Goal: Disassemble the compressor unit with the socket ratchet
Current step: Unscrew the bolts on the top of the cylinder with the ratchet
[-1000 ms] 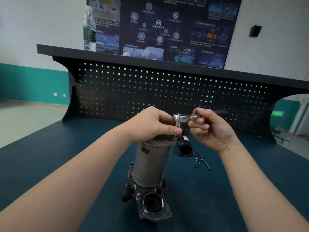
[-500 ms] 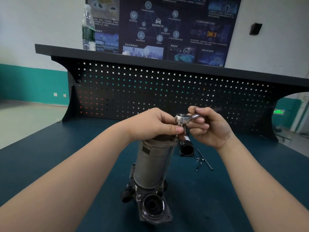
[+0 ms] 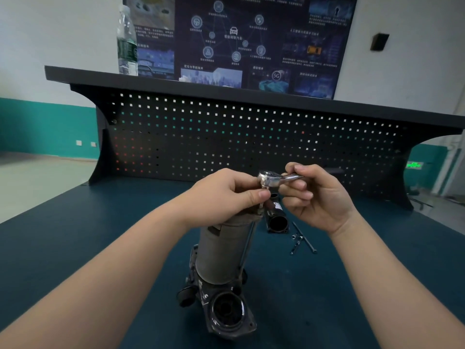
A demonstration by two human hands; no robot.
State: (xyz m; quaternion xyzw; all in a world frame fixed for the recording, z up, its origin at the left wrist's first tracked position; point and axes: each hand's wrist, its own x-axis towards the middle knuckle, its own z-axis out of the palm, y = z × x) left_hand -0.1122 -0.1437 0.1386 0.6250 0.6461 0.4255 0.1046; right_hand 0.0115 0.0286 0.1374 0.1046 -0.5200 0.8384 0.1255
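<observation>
poster point(image 3: 261, 41) reading "5G", bottle point(image 3: 127, 44) label unreadable

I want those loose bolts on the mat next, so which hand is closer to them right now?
Right. The right hand holds the ratchet just above and behind the loose bolts; the left hand rests atop the compressor, farther left.

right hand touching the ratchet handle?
Touching. The head view shows the right hand pinching the socket ratchet handle between thumb and fingers, no gap visible, above the compressor unit.
</observation>
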